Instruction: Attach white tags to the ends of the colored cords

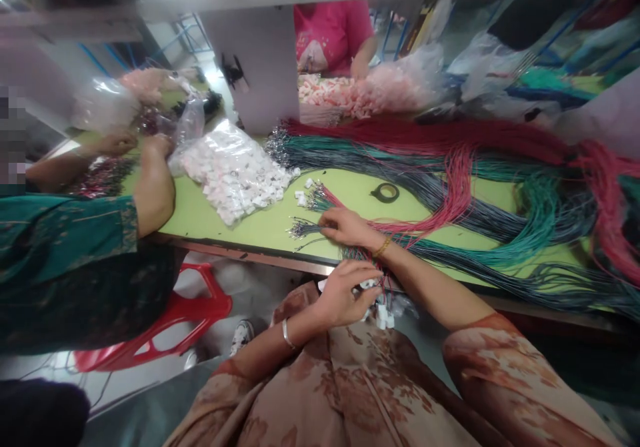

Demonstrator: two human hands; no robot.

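My left hand (345,293) is at the table's front edge, over my lap, its fingers curled around white plastic connectors with red and dark wires attached. Below the fingertips hang more white connectors (384,317). My right hand (347,225) rests on the tabletop with its fingers closed over the black wires (305,227), close to their metal-tipped ends. The fingertips partly hide which strands they grip. Just beyond that hand lie the ends of the red wires (336,198) and some green ones. A few loose white connectors (301,198) sit beside these ends.
A clear bag of white connectors (235,173) lies left of the wires. A roll of black tape (385,193) sits behind my right hand. Long red, green and black wire bundles (480,213) stretch rightward. A co-worker's arm (155,187) reaches in at left, above a red stool (200,300).
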